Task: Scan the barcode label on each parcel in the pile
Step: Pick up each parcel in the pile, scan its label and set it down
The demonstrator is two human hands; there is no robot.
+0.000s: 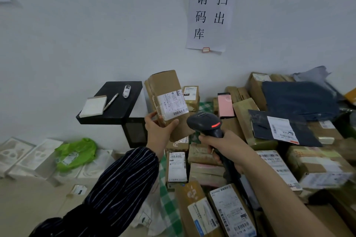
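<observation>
Above the pile (pixel 208 171), the left hand (pixel 159 131) grips 1 box (pixel 165 86) by its lower end, its label (pixel 172 105) turned toward the scanner (pixel 206 124) that the right hand (pixel 227 147) clasps just beside it; this scan seems underway, with many parcels (pixel 177 167) apparently left

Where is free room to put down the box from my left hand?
The black stand is bare in front of the pen and white device. The floor near the white trays is bare too. The parcel pile is crowded.
</observation>
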